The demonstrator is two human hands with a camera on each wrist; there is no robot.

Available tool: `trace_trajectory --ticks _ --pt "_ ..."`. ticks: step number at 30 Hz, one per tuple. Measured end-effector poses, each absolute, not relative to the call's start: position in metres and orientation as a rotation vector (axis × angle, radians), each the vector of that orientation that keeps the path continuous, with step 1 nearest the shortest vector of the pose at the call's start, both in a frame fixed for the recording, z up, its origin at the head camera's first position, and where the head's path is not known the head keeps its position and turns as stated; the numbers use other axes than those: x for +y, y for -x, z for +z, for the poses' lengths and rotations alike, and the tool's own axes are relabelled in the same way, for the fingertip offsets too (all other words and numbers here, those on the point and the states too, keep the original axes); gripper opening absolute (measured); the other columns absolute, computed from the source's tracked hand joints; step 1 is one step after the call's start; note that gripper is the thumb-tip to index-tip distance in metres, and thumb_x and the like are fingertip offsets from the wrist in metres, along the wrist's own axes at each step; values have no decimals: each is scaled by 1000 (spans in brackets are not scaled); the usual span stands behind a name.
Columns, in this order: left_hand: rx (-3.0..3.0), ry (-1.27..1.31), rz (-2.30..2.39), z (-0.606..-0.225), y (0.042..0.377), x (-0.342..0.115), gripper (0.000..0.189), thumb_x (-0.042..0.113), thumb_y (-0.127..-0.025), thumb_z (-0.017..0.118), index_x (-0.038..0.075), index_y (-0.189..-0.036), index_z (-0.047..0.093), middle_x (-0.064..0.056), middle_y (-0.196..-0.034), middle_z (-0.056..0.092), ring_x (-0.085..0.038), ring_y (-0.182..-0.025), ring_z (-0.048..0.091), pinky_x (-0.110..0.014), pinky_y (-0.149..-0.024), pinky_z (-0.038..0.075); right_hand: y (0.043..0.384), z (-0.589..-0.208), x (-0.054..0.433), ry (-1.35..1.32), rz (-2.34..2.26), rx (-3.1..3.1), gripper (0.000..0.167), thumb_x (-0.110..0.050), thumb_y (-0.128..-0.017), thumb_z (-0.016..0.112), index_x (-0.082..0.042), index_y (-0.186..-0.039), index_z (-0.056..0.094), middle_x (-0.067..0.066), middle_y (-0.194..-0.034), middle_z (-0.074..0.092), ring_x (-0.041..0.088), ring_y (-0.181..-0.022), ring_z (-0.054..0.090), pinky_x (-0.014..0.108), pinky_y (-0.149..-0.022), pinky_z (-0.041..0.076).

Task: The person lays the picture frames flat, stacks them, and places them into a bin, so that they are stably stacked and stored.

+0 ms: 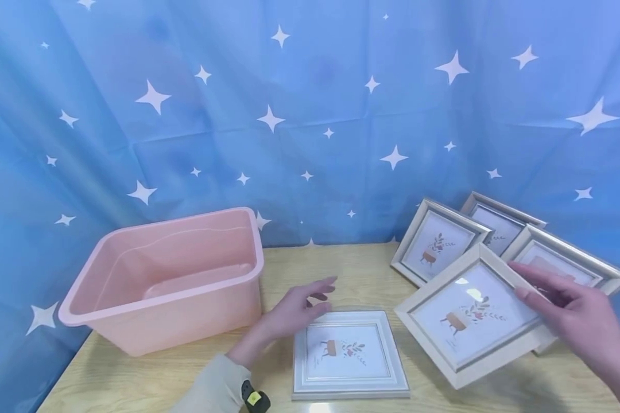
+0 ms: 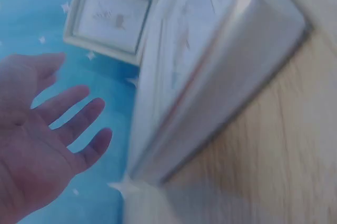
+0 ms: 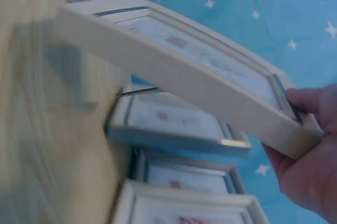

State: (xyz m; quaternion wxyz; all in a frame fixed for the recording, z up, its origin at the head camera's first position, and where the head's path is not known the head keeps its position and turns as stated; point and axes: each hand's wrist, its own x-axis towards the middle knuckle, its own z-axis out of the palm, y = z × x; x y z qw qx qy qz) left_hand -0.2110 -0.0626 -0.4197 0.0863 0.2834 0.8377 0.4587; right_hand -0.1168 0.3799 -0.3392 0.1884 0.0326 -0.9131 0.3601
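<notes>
My right hand (image 1: 578,315) pinches a cream picture frame (image 1: 410,312) by its right edge, thumb on the front. The right wrist view shows this frame tilted and lifted off the table, its shadow below. A white picture frame (image 1: 351,393) lies face up on the table in front of me. Over its upper left corner hovers my left hand (image 1: 294,310), fingers loosely bent and holding nothing. In the left wrist view the left hand (image 2: 47,129) is apart from the white frame (image 2: 226,92). Both prints show a potted plant.
Several more picture frames (image 1: 410,244) lean and overlap behind the right hand, against the starry blue curtain (image 1: 320,74). A pink plastic tub (image 1: 186,321) stands at the left of the wooden table (image 1: 310,269).
</notes>
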Motion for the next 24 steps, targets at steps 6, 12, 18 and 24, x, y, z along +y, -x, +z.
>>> trace_trajectory --ticks 6,12,18,24 --pt "2469 -1002 1447 -402 190 -45 71 33 -106 57 28 -166 18 -2 -159 43 -22 -134 52 -45 -106 47 108 -359 349 -84 1374 -2477 50 -9 -100 67 -22 -148 57 -30 -115 67 -1 -89 68 19 -65 55" --pt "2452 -1148 1458 -386 178 -41 66 41 -109 49 33 -165 16 3 -162 38 -23 -142 44 -47 -109 45 113 -377 316 -298 1735 -2302 48 7 -99 60 -12 -144 61 -15 -120 72 10 -85 72 22 -69 57" --pt "2435 -1238 1413 -376 175 -34 64 49 -109 43 32 -165 18 4 -164 35 -21 -143 42 -42 -114 39 120 -380 285 -475 1993 -2122 48 15 -98 54 -5 -140 63 -7 -125 72 15 -87 73 32 -67 61" --pt "2428 -1335 1316 -372 174 -33 65 36 -110 46 21 -166 16 2 -168 25 -19 -150 31 -39 -118 32 132 -385 261 -665 2136 -1929 53 24 -94 49 -4 -137 65 -1 -131 69 13 -98 72 27 -75 59"
